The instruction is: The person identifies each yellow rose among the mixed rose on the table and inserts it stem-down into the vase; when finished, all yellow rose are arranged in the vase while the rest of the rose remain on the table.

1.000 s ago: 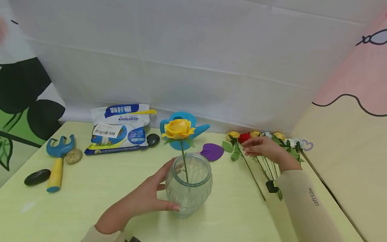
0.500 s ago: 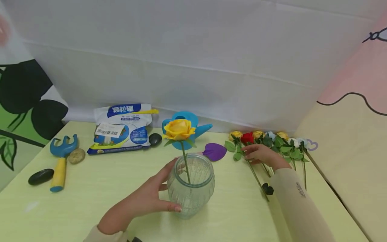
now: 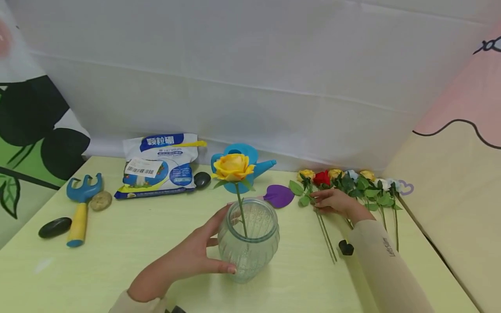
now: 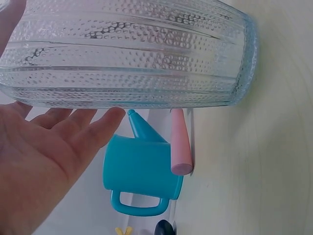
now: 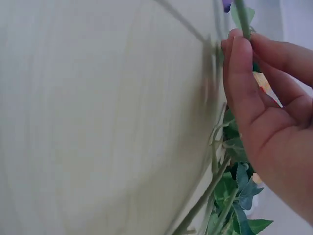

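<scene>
Upright ribbed glass vase [image 3: 248,243], yellow rose [image 3: 233,167]

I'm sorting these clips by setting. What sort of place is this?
Probably a staged tabletop for flower arranging, not a real garden: a pale green table with draped cloth backdrops, a row of artificial roses, a glass vase holding a yellow rose, and a toy rake and watering can.
</scene>
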Demonstrator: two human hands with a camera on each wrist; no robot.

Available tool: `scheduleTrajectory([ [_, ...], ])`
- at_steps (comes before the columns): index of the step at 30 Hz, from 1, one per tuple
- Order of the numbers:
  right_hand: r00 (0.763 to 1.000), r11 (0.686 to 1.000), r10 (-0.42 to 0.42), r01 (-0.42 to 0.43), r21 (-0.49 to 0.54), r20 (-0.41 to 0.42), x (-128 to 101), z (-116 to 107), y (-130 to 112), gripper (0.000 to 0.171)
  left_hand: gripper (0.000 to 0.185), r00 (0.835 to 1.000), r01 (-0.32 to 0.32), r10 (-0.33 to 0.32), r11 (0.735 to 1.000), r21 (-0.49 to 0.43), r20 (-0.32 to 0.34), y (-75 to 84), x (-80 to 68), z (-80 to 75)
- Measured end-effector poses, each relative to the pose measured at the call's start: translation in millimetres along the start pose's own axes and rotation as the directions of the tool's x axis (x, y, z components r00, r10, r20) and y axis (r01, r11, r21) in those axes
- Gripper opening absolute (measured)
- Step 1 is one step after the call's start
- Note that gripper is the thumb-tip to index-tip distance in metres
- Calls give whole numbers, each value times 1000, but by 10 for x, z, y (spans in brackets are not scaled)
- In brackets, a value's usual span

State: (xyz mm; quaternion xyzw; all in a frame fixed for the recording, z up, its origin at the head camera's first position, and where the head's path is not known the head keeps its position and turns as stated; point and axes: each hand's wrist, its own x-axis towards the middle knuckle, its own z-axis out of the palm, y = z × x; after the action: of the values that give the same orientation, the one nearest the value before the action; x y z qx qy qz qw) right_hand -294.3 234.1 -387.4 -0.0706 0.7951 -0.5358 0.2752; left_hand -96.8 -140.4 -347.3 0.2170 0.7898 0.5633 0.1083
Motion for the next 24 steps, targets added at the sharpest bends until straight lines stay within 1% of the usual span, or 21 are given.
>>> scheduleTrajectory([
  [3,1000,998,-16,16,56,8,-28,-9,-14,46,105,1000,4,-4,1000,-5,3,-1,-1,0],
  [5,999,996,-40,39,85,16,-61,-2,-66,47,105,1000,6,-5,1000,-8,4,1,0,-1],
  [11,989,975,-139,127,184,53,-165,67,-340,49,105,1000,12,-12,1000,-9,4,8,-1,-5],
  [16,979,965,-198,186,186,50,-234,181,-578,50,105,1000,19,-19,1000,-15,3,15,-3,-7],
  [22,973,959,-230,223,175,17,-325,293,-825,51,105,1000,12,-11,1000,-13,3,20,1,-5],
  [24,972,953,-235,230,198,3,-357,322,-893,52,105,1000,19,-19,1000,-15,7,22,2,-4],
])
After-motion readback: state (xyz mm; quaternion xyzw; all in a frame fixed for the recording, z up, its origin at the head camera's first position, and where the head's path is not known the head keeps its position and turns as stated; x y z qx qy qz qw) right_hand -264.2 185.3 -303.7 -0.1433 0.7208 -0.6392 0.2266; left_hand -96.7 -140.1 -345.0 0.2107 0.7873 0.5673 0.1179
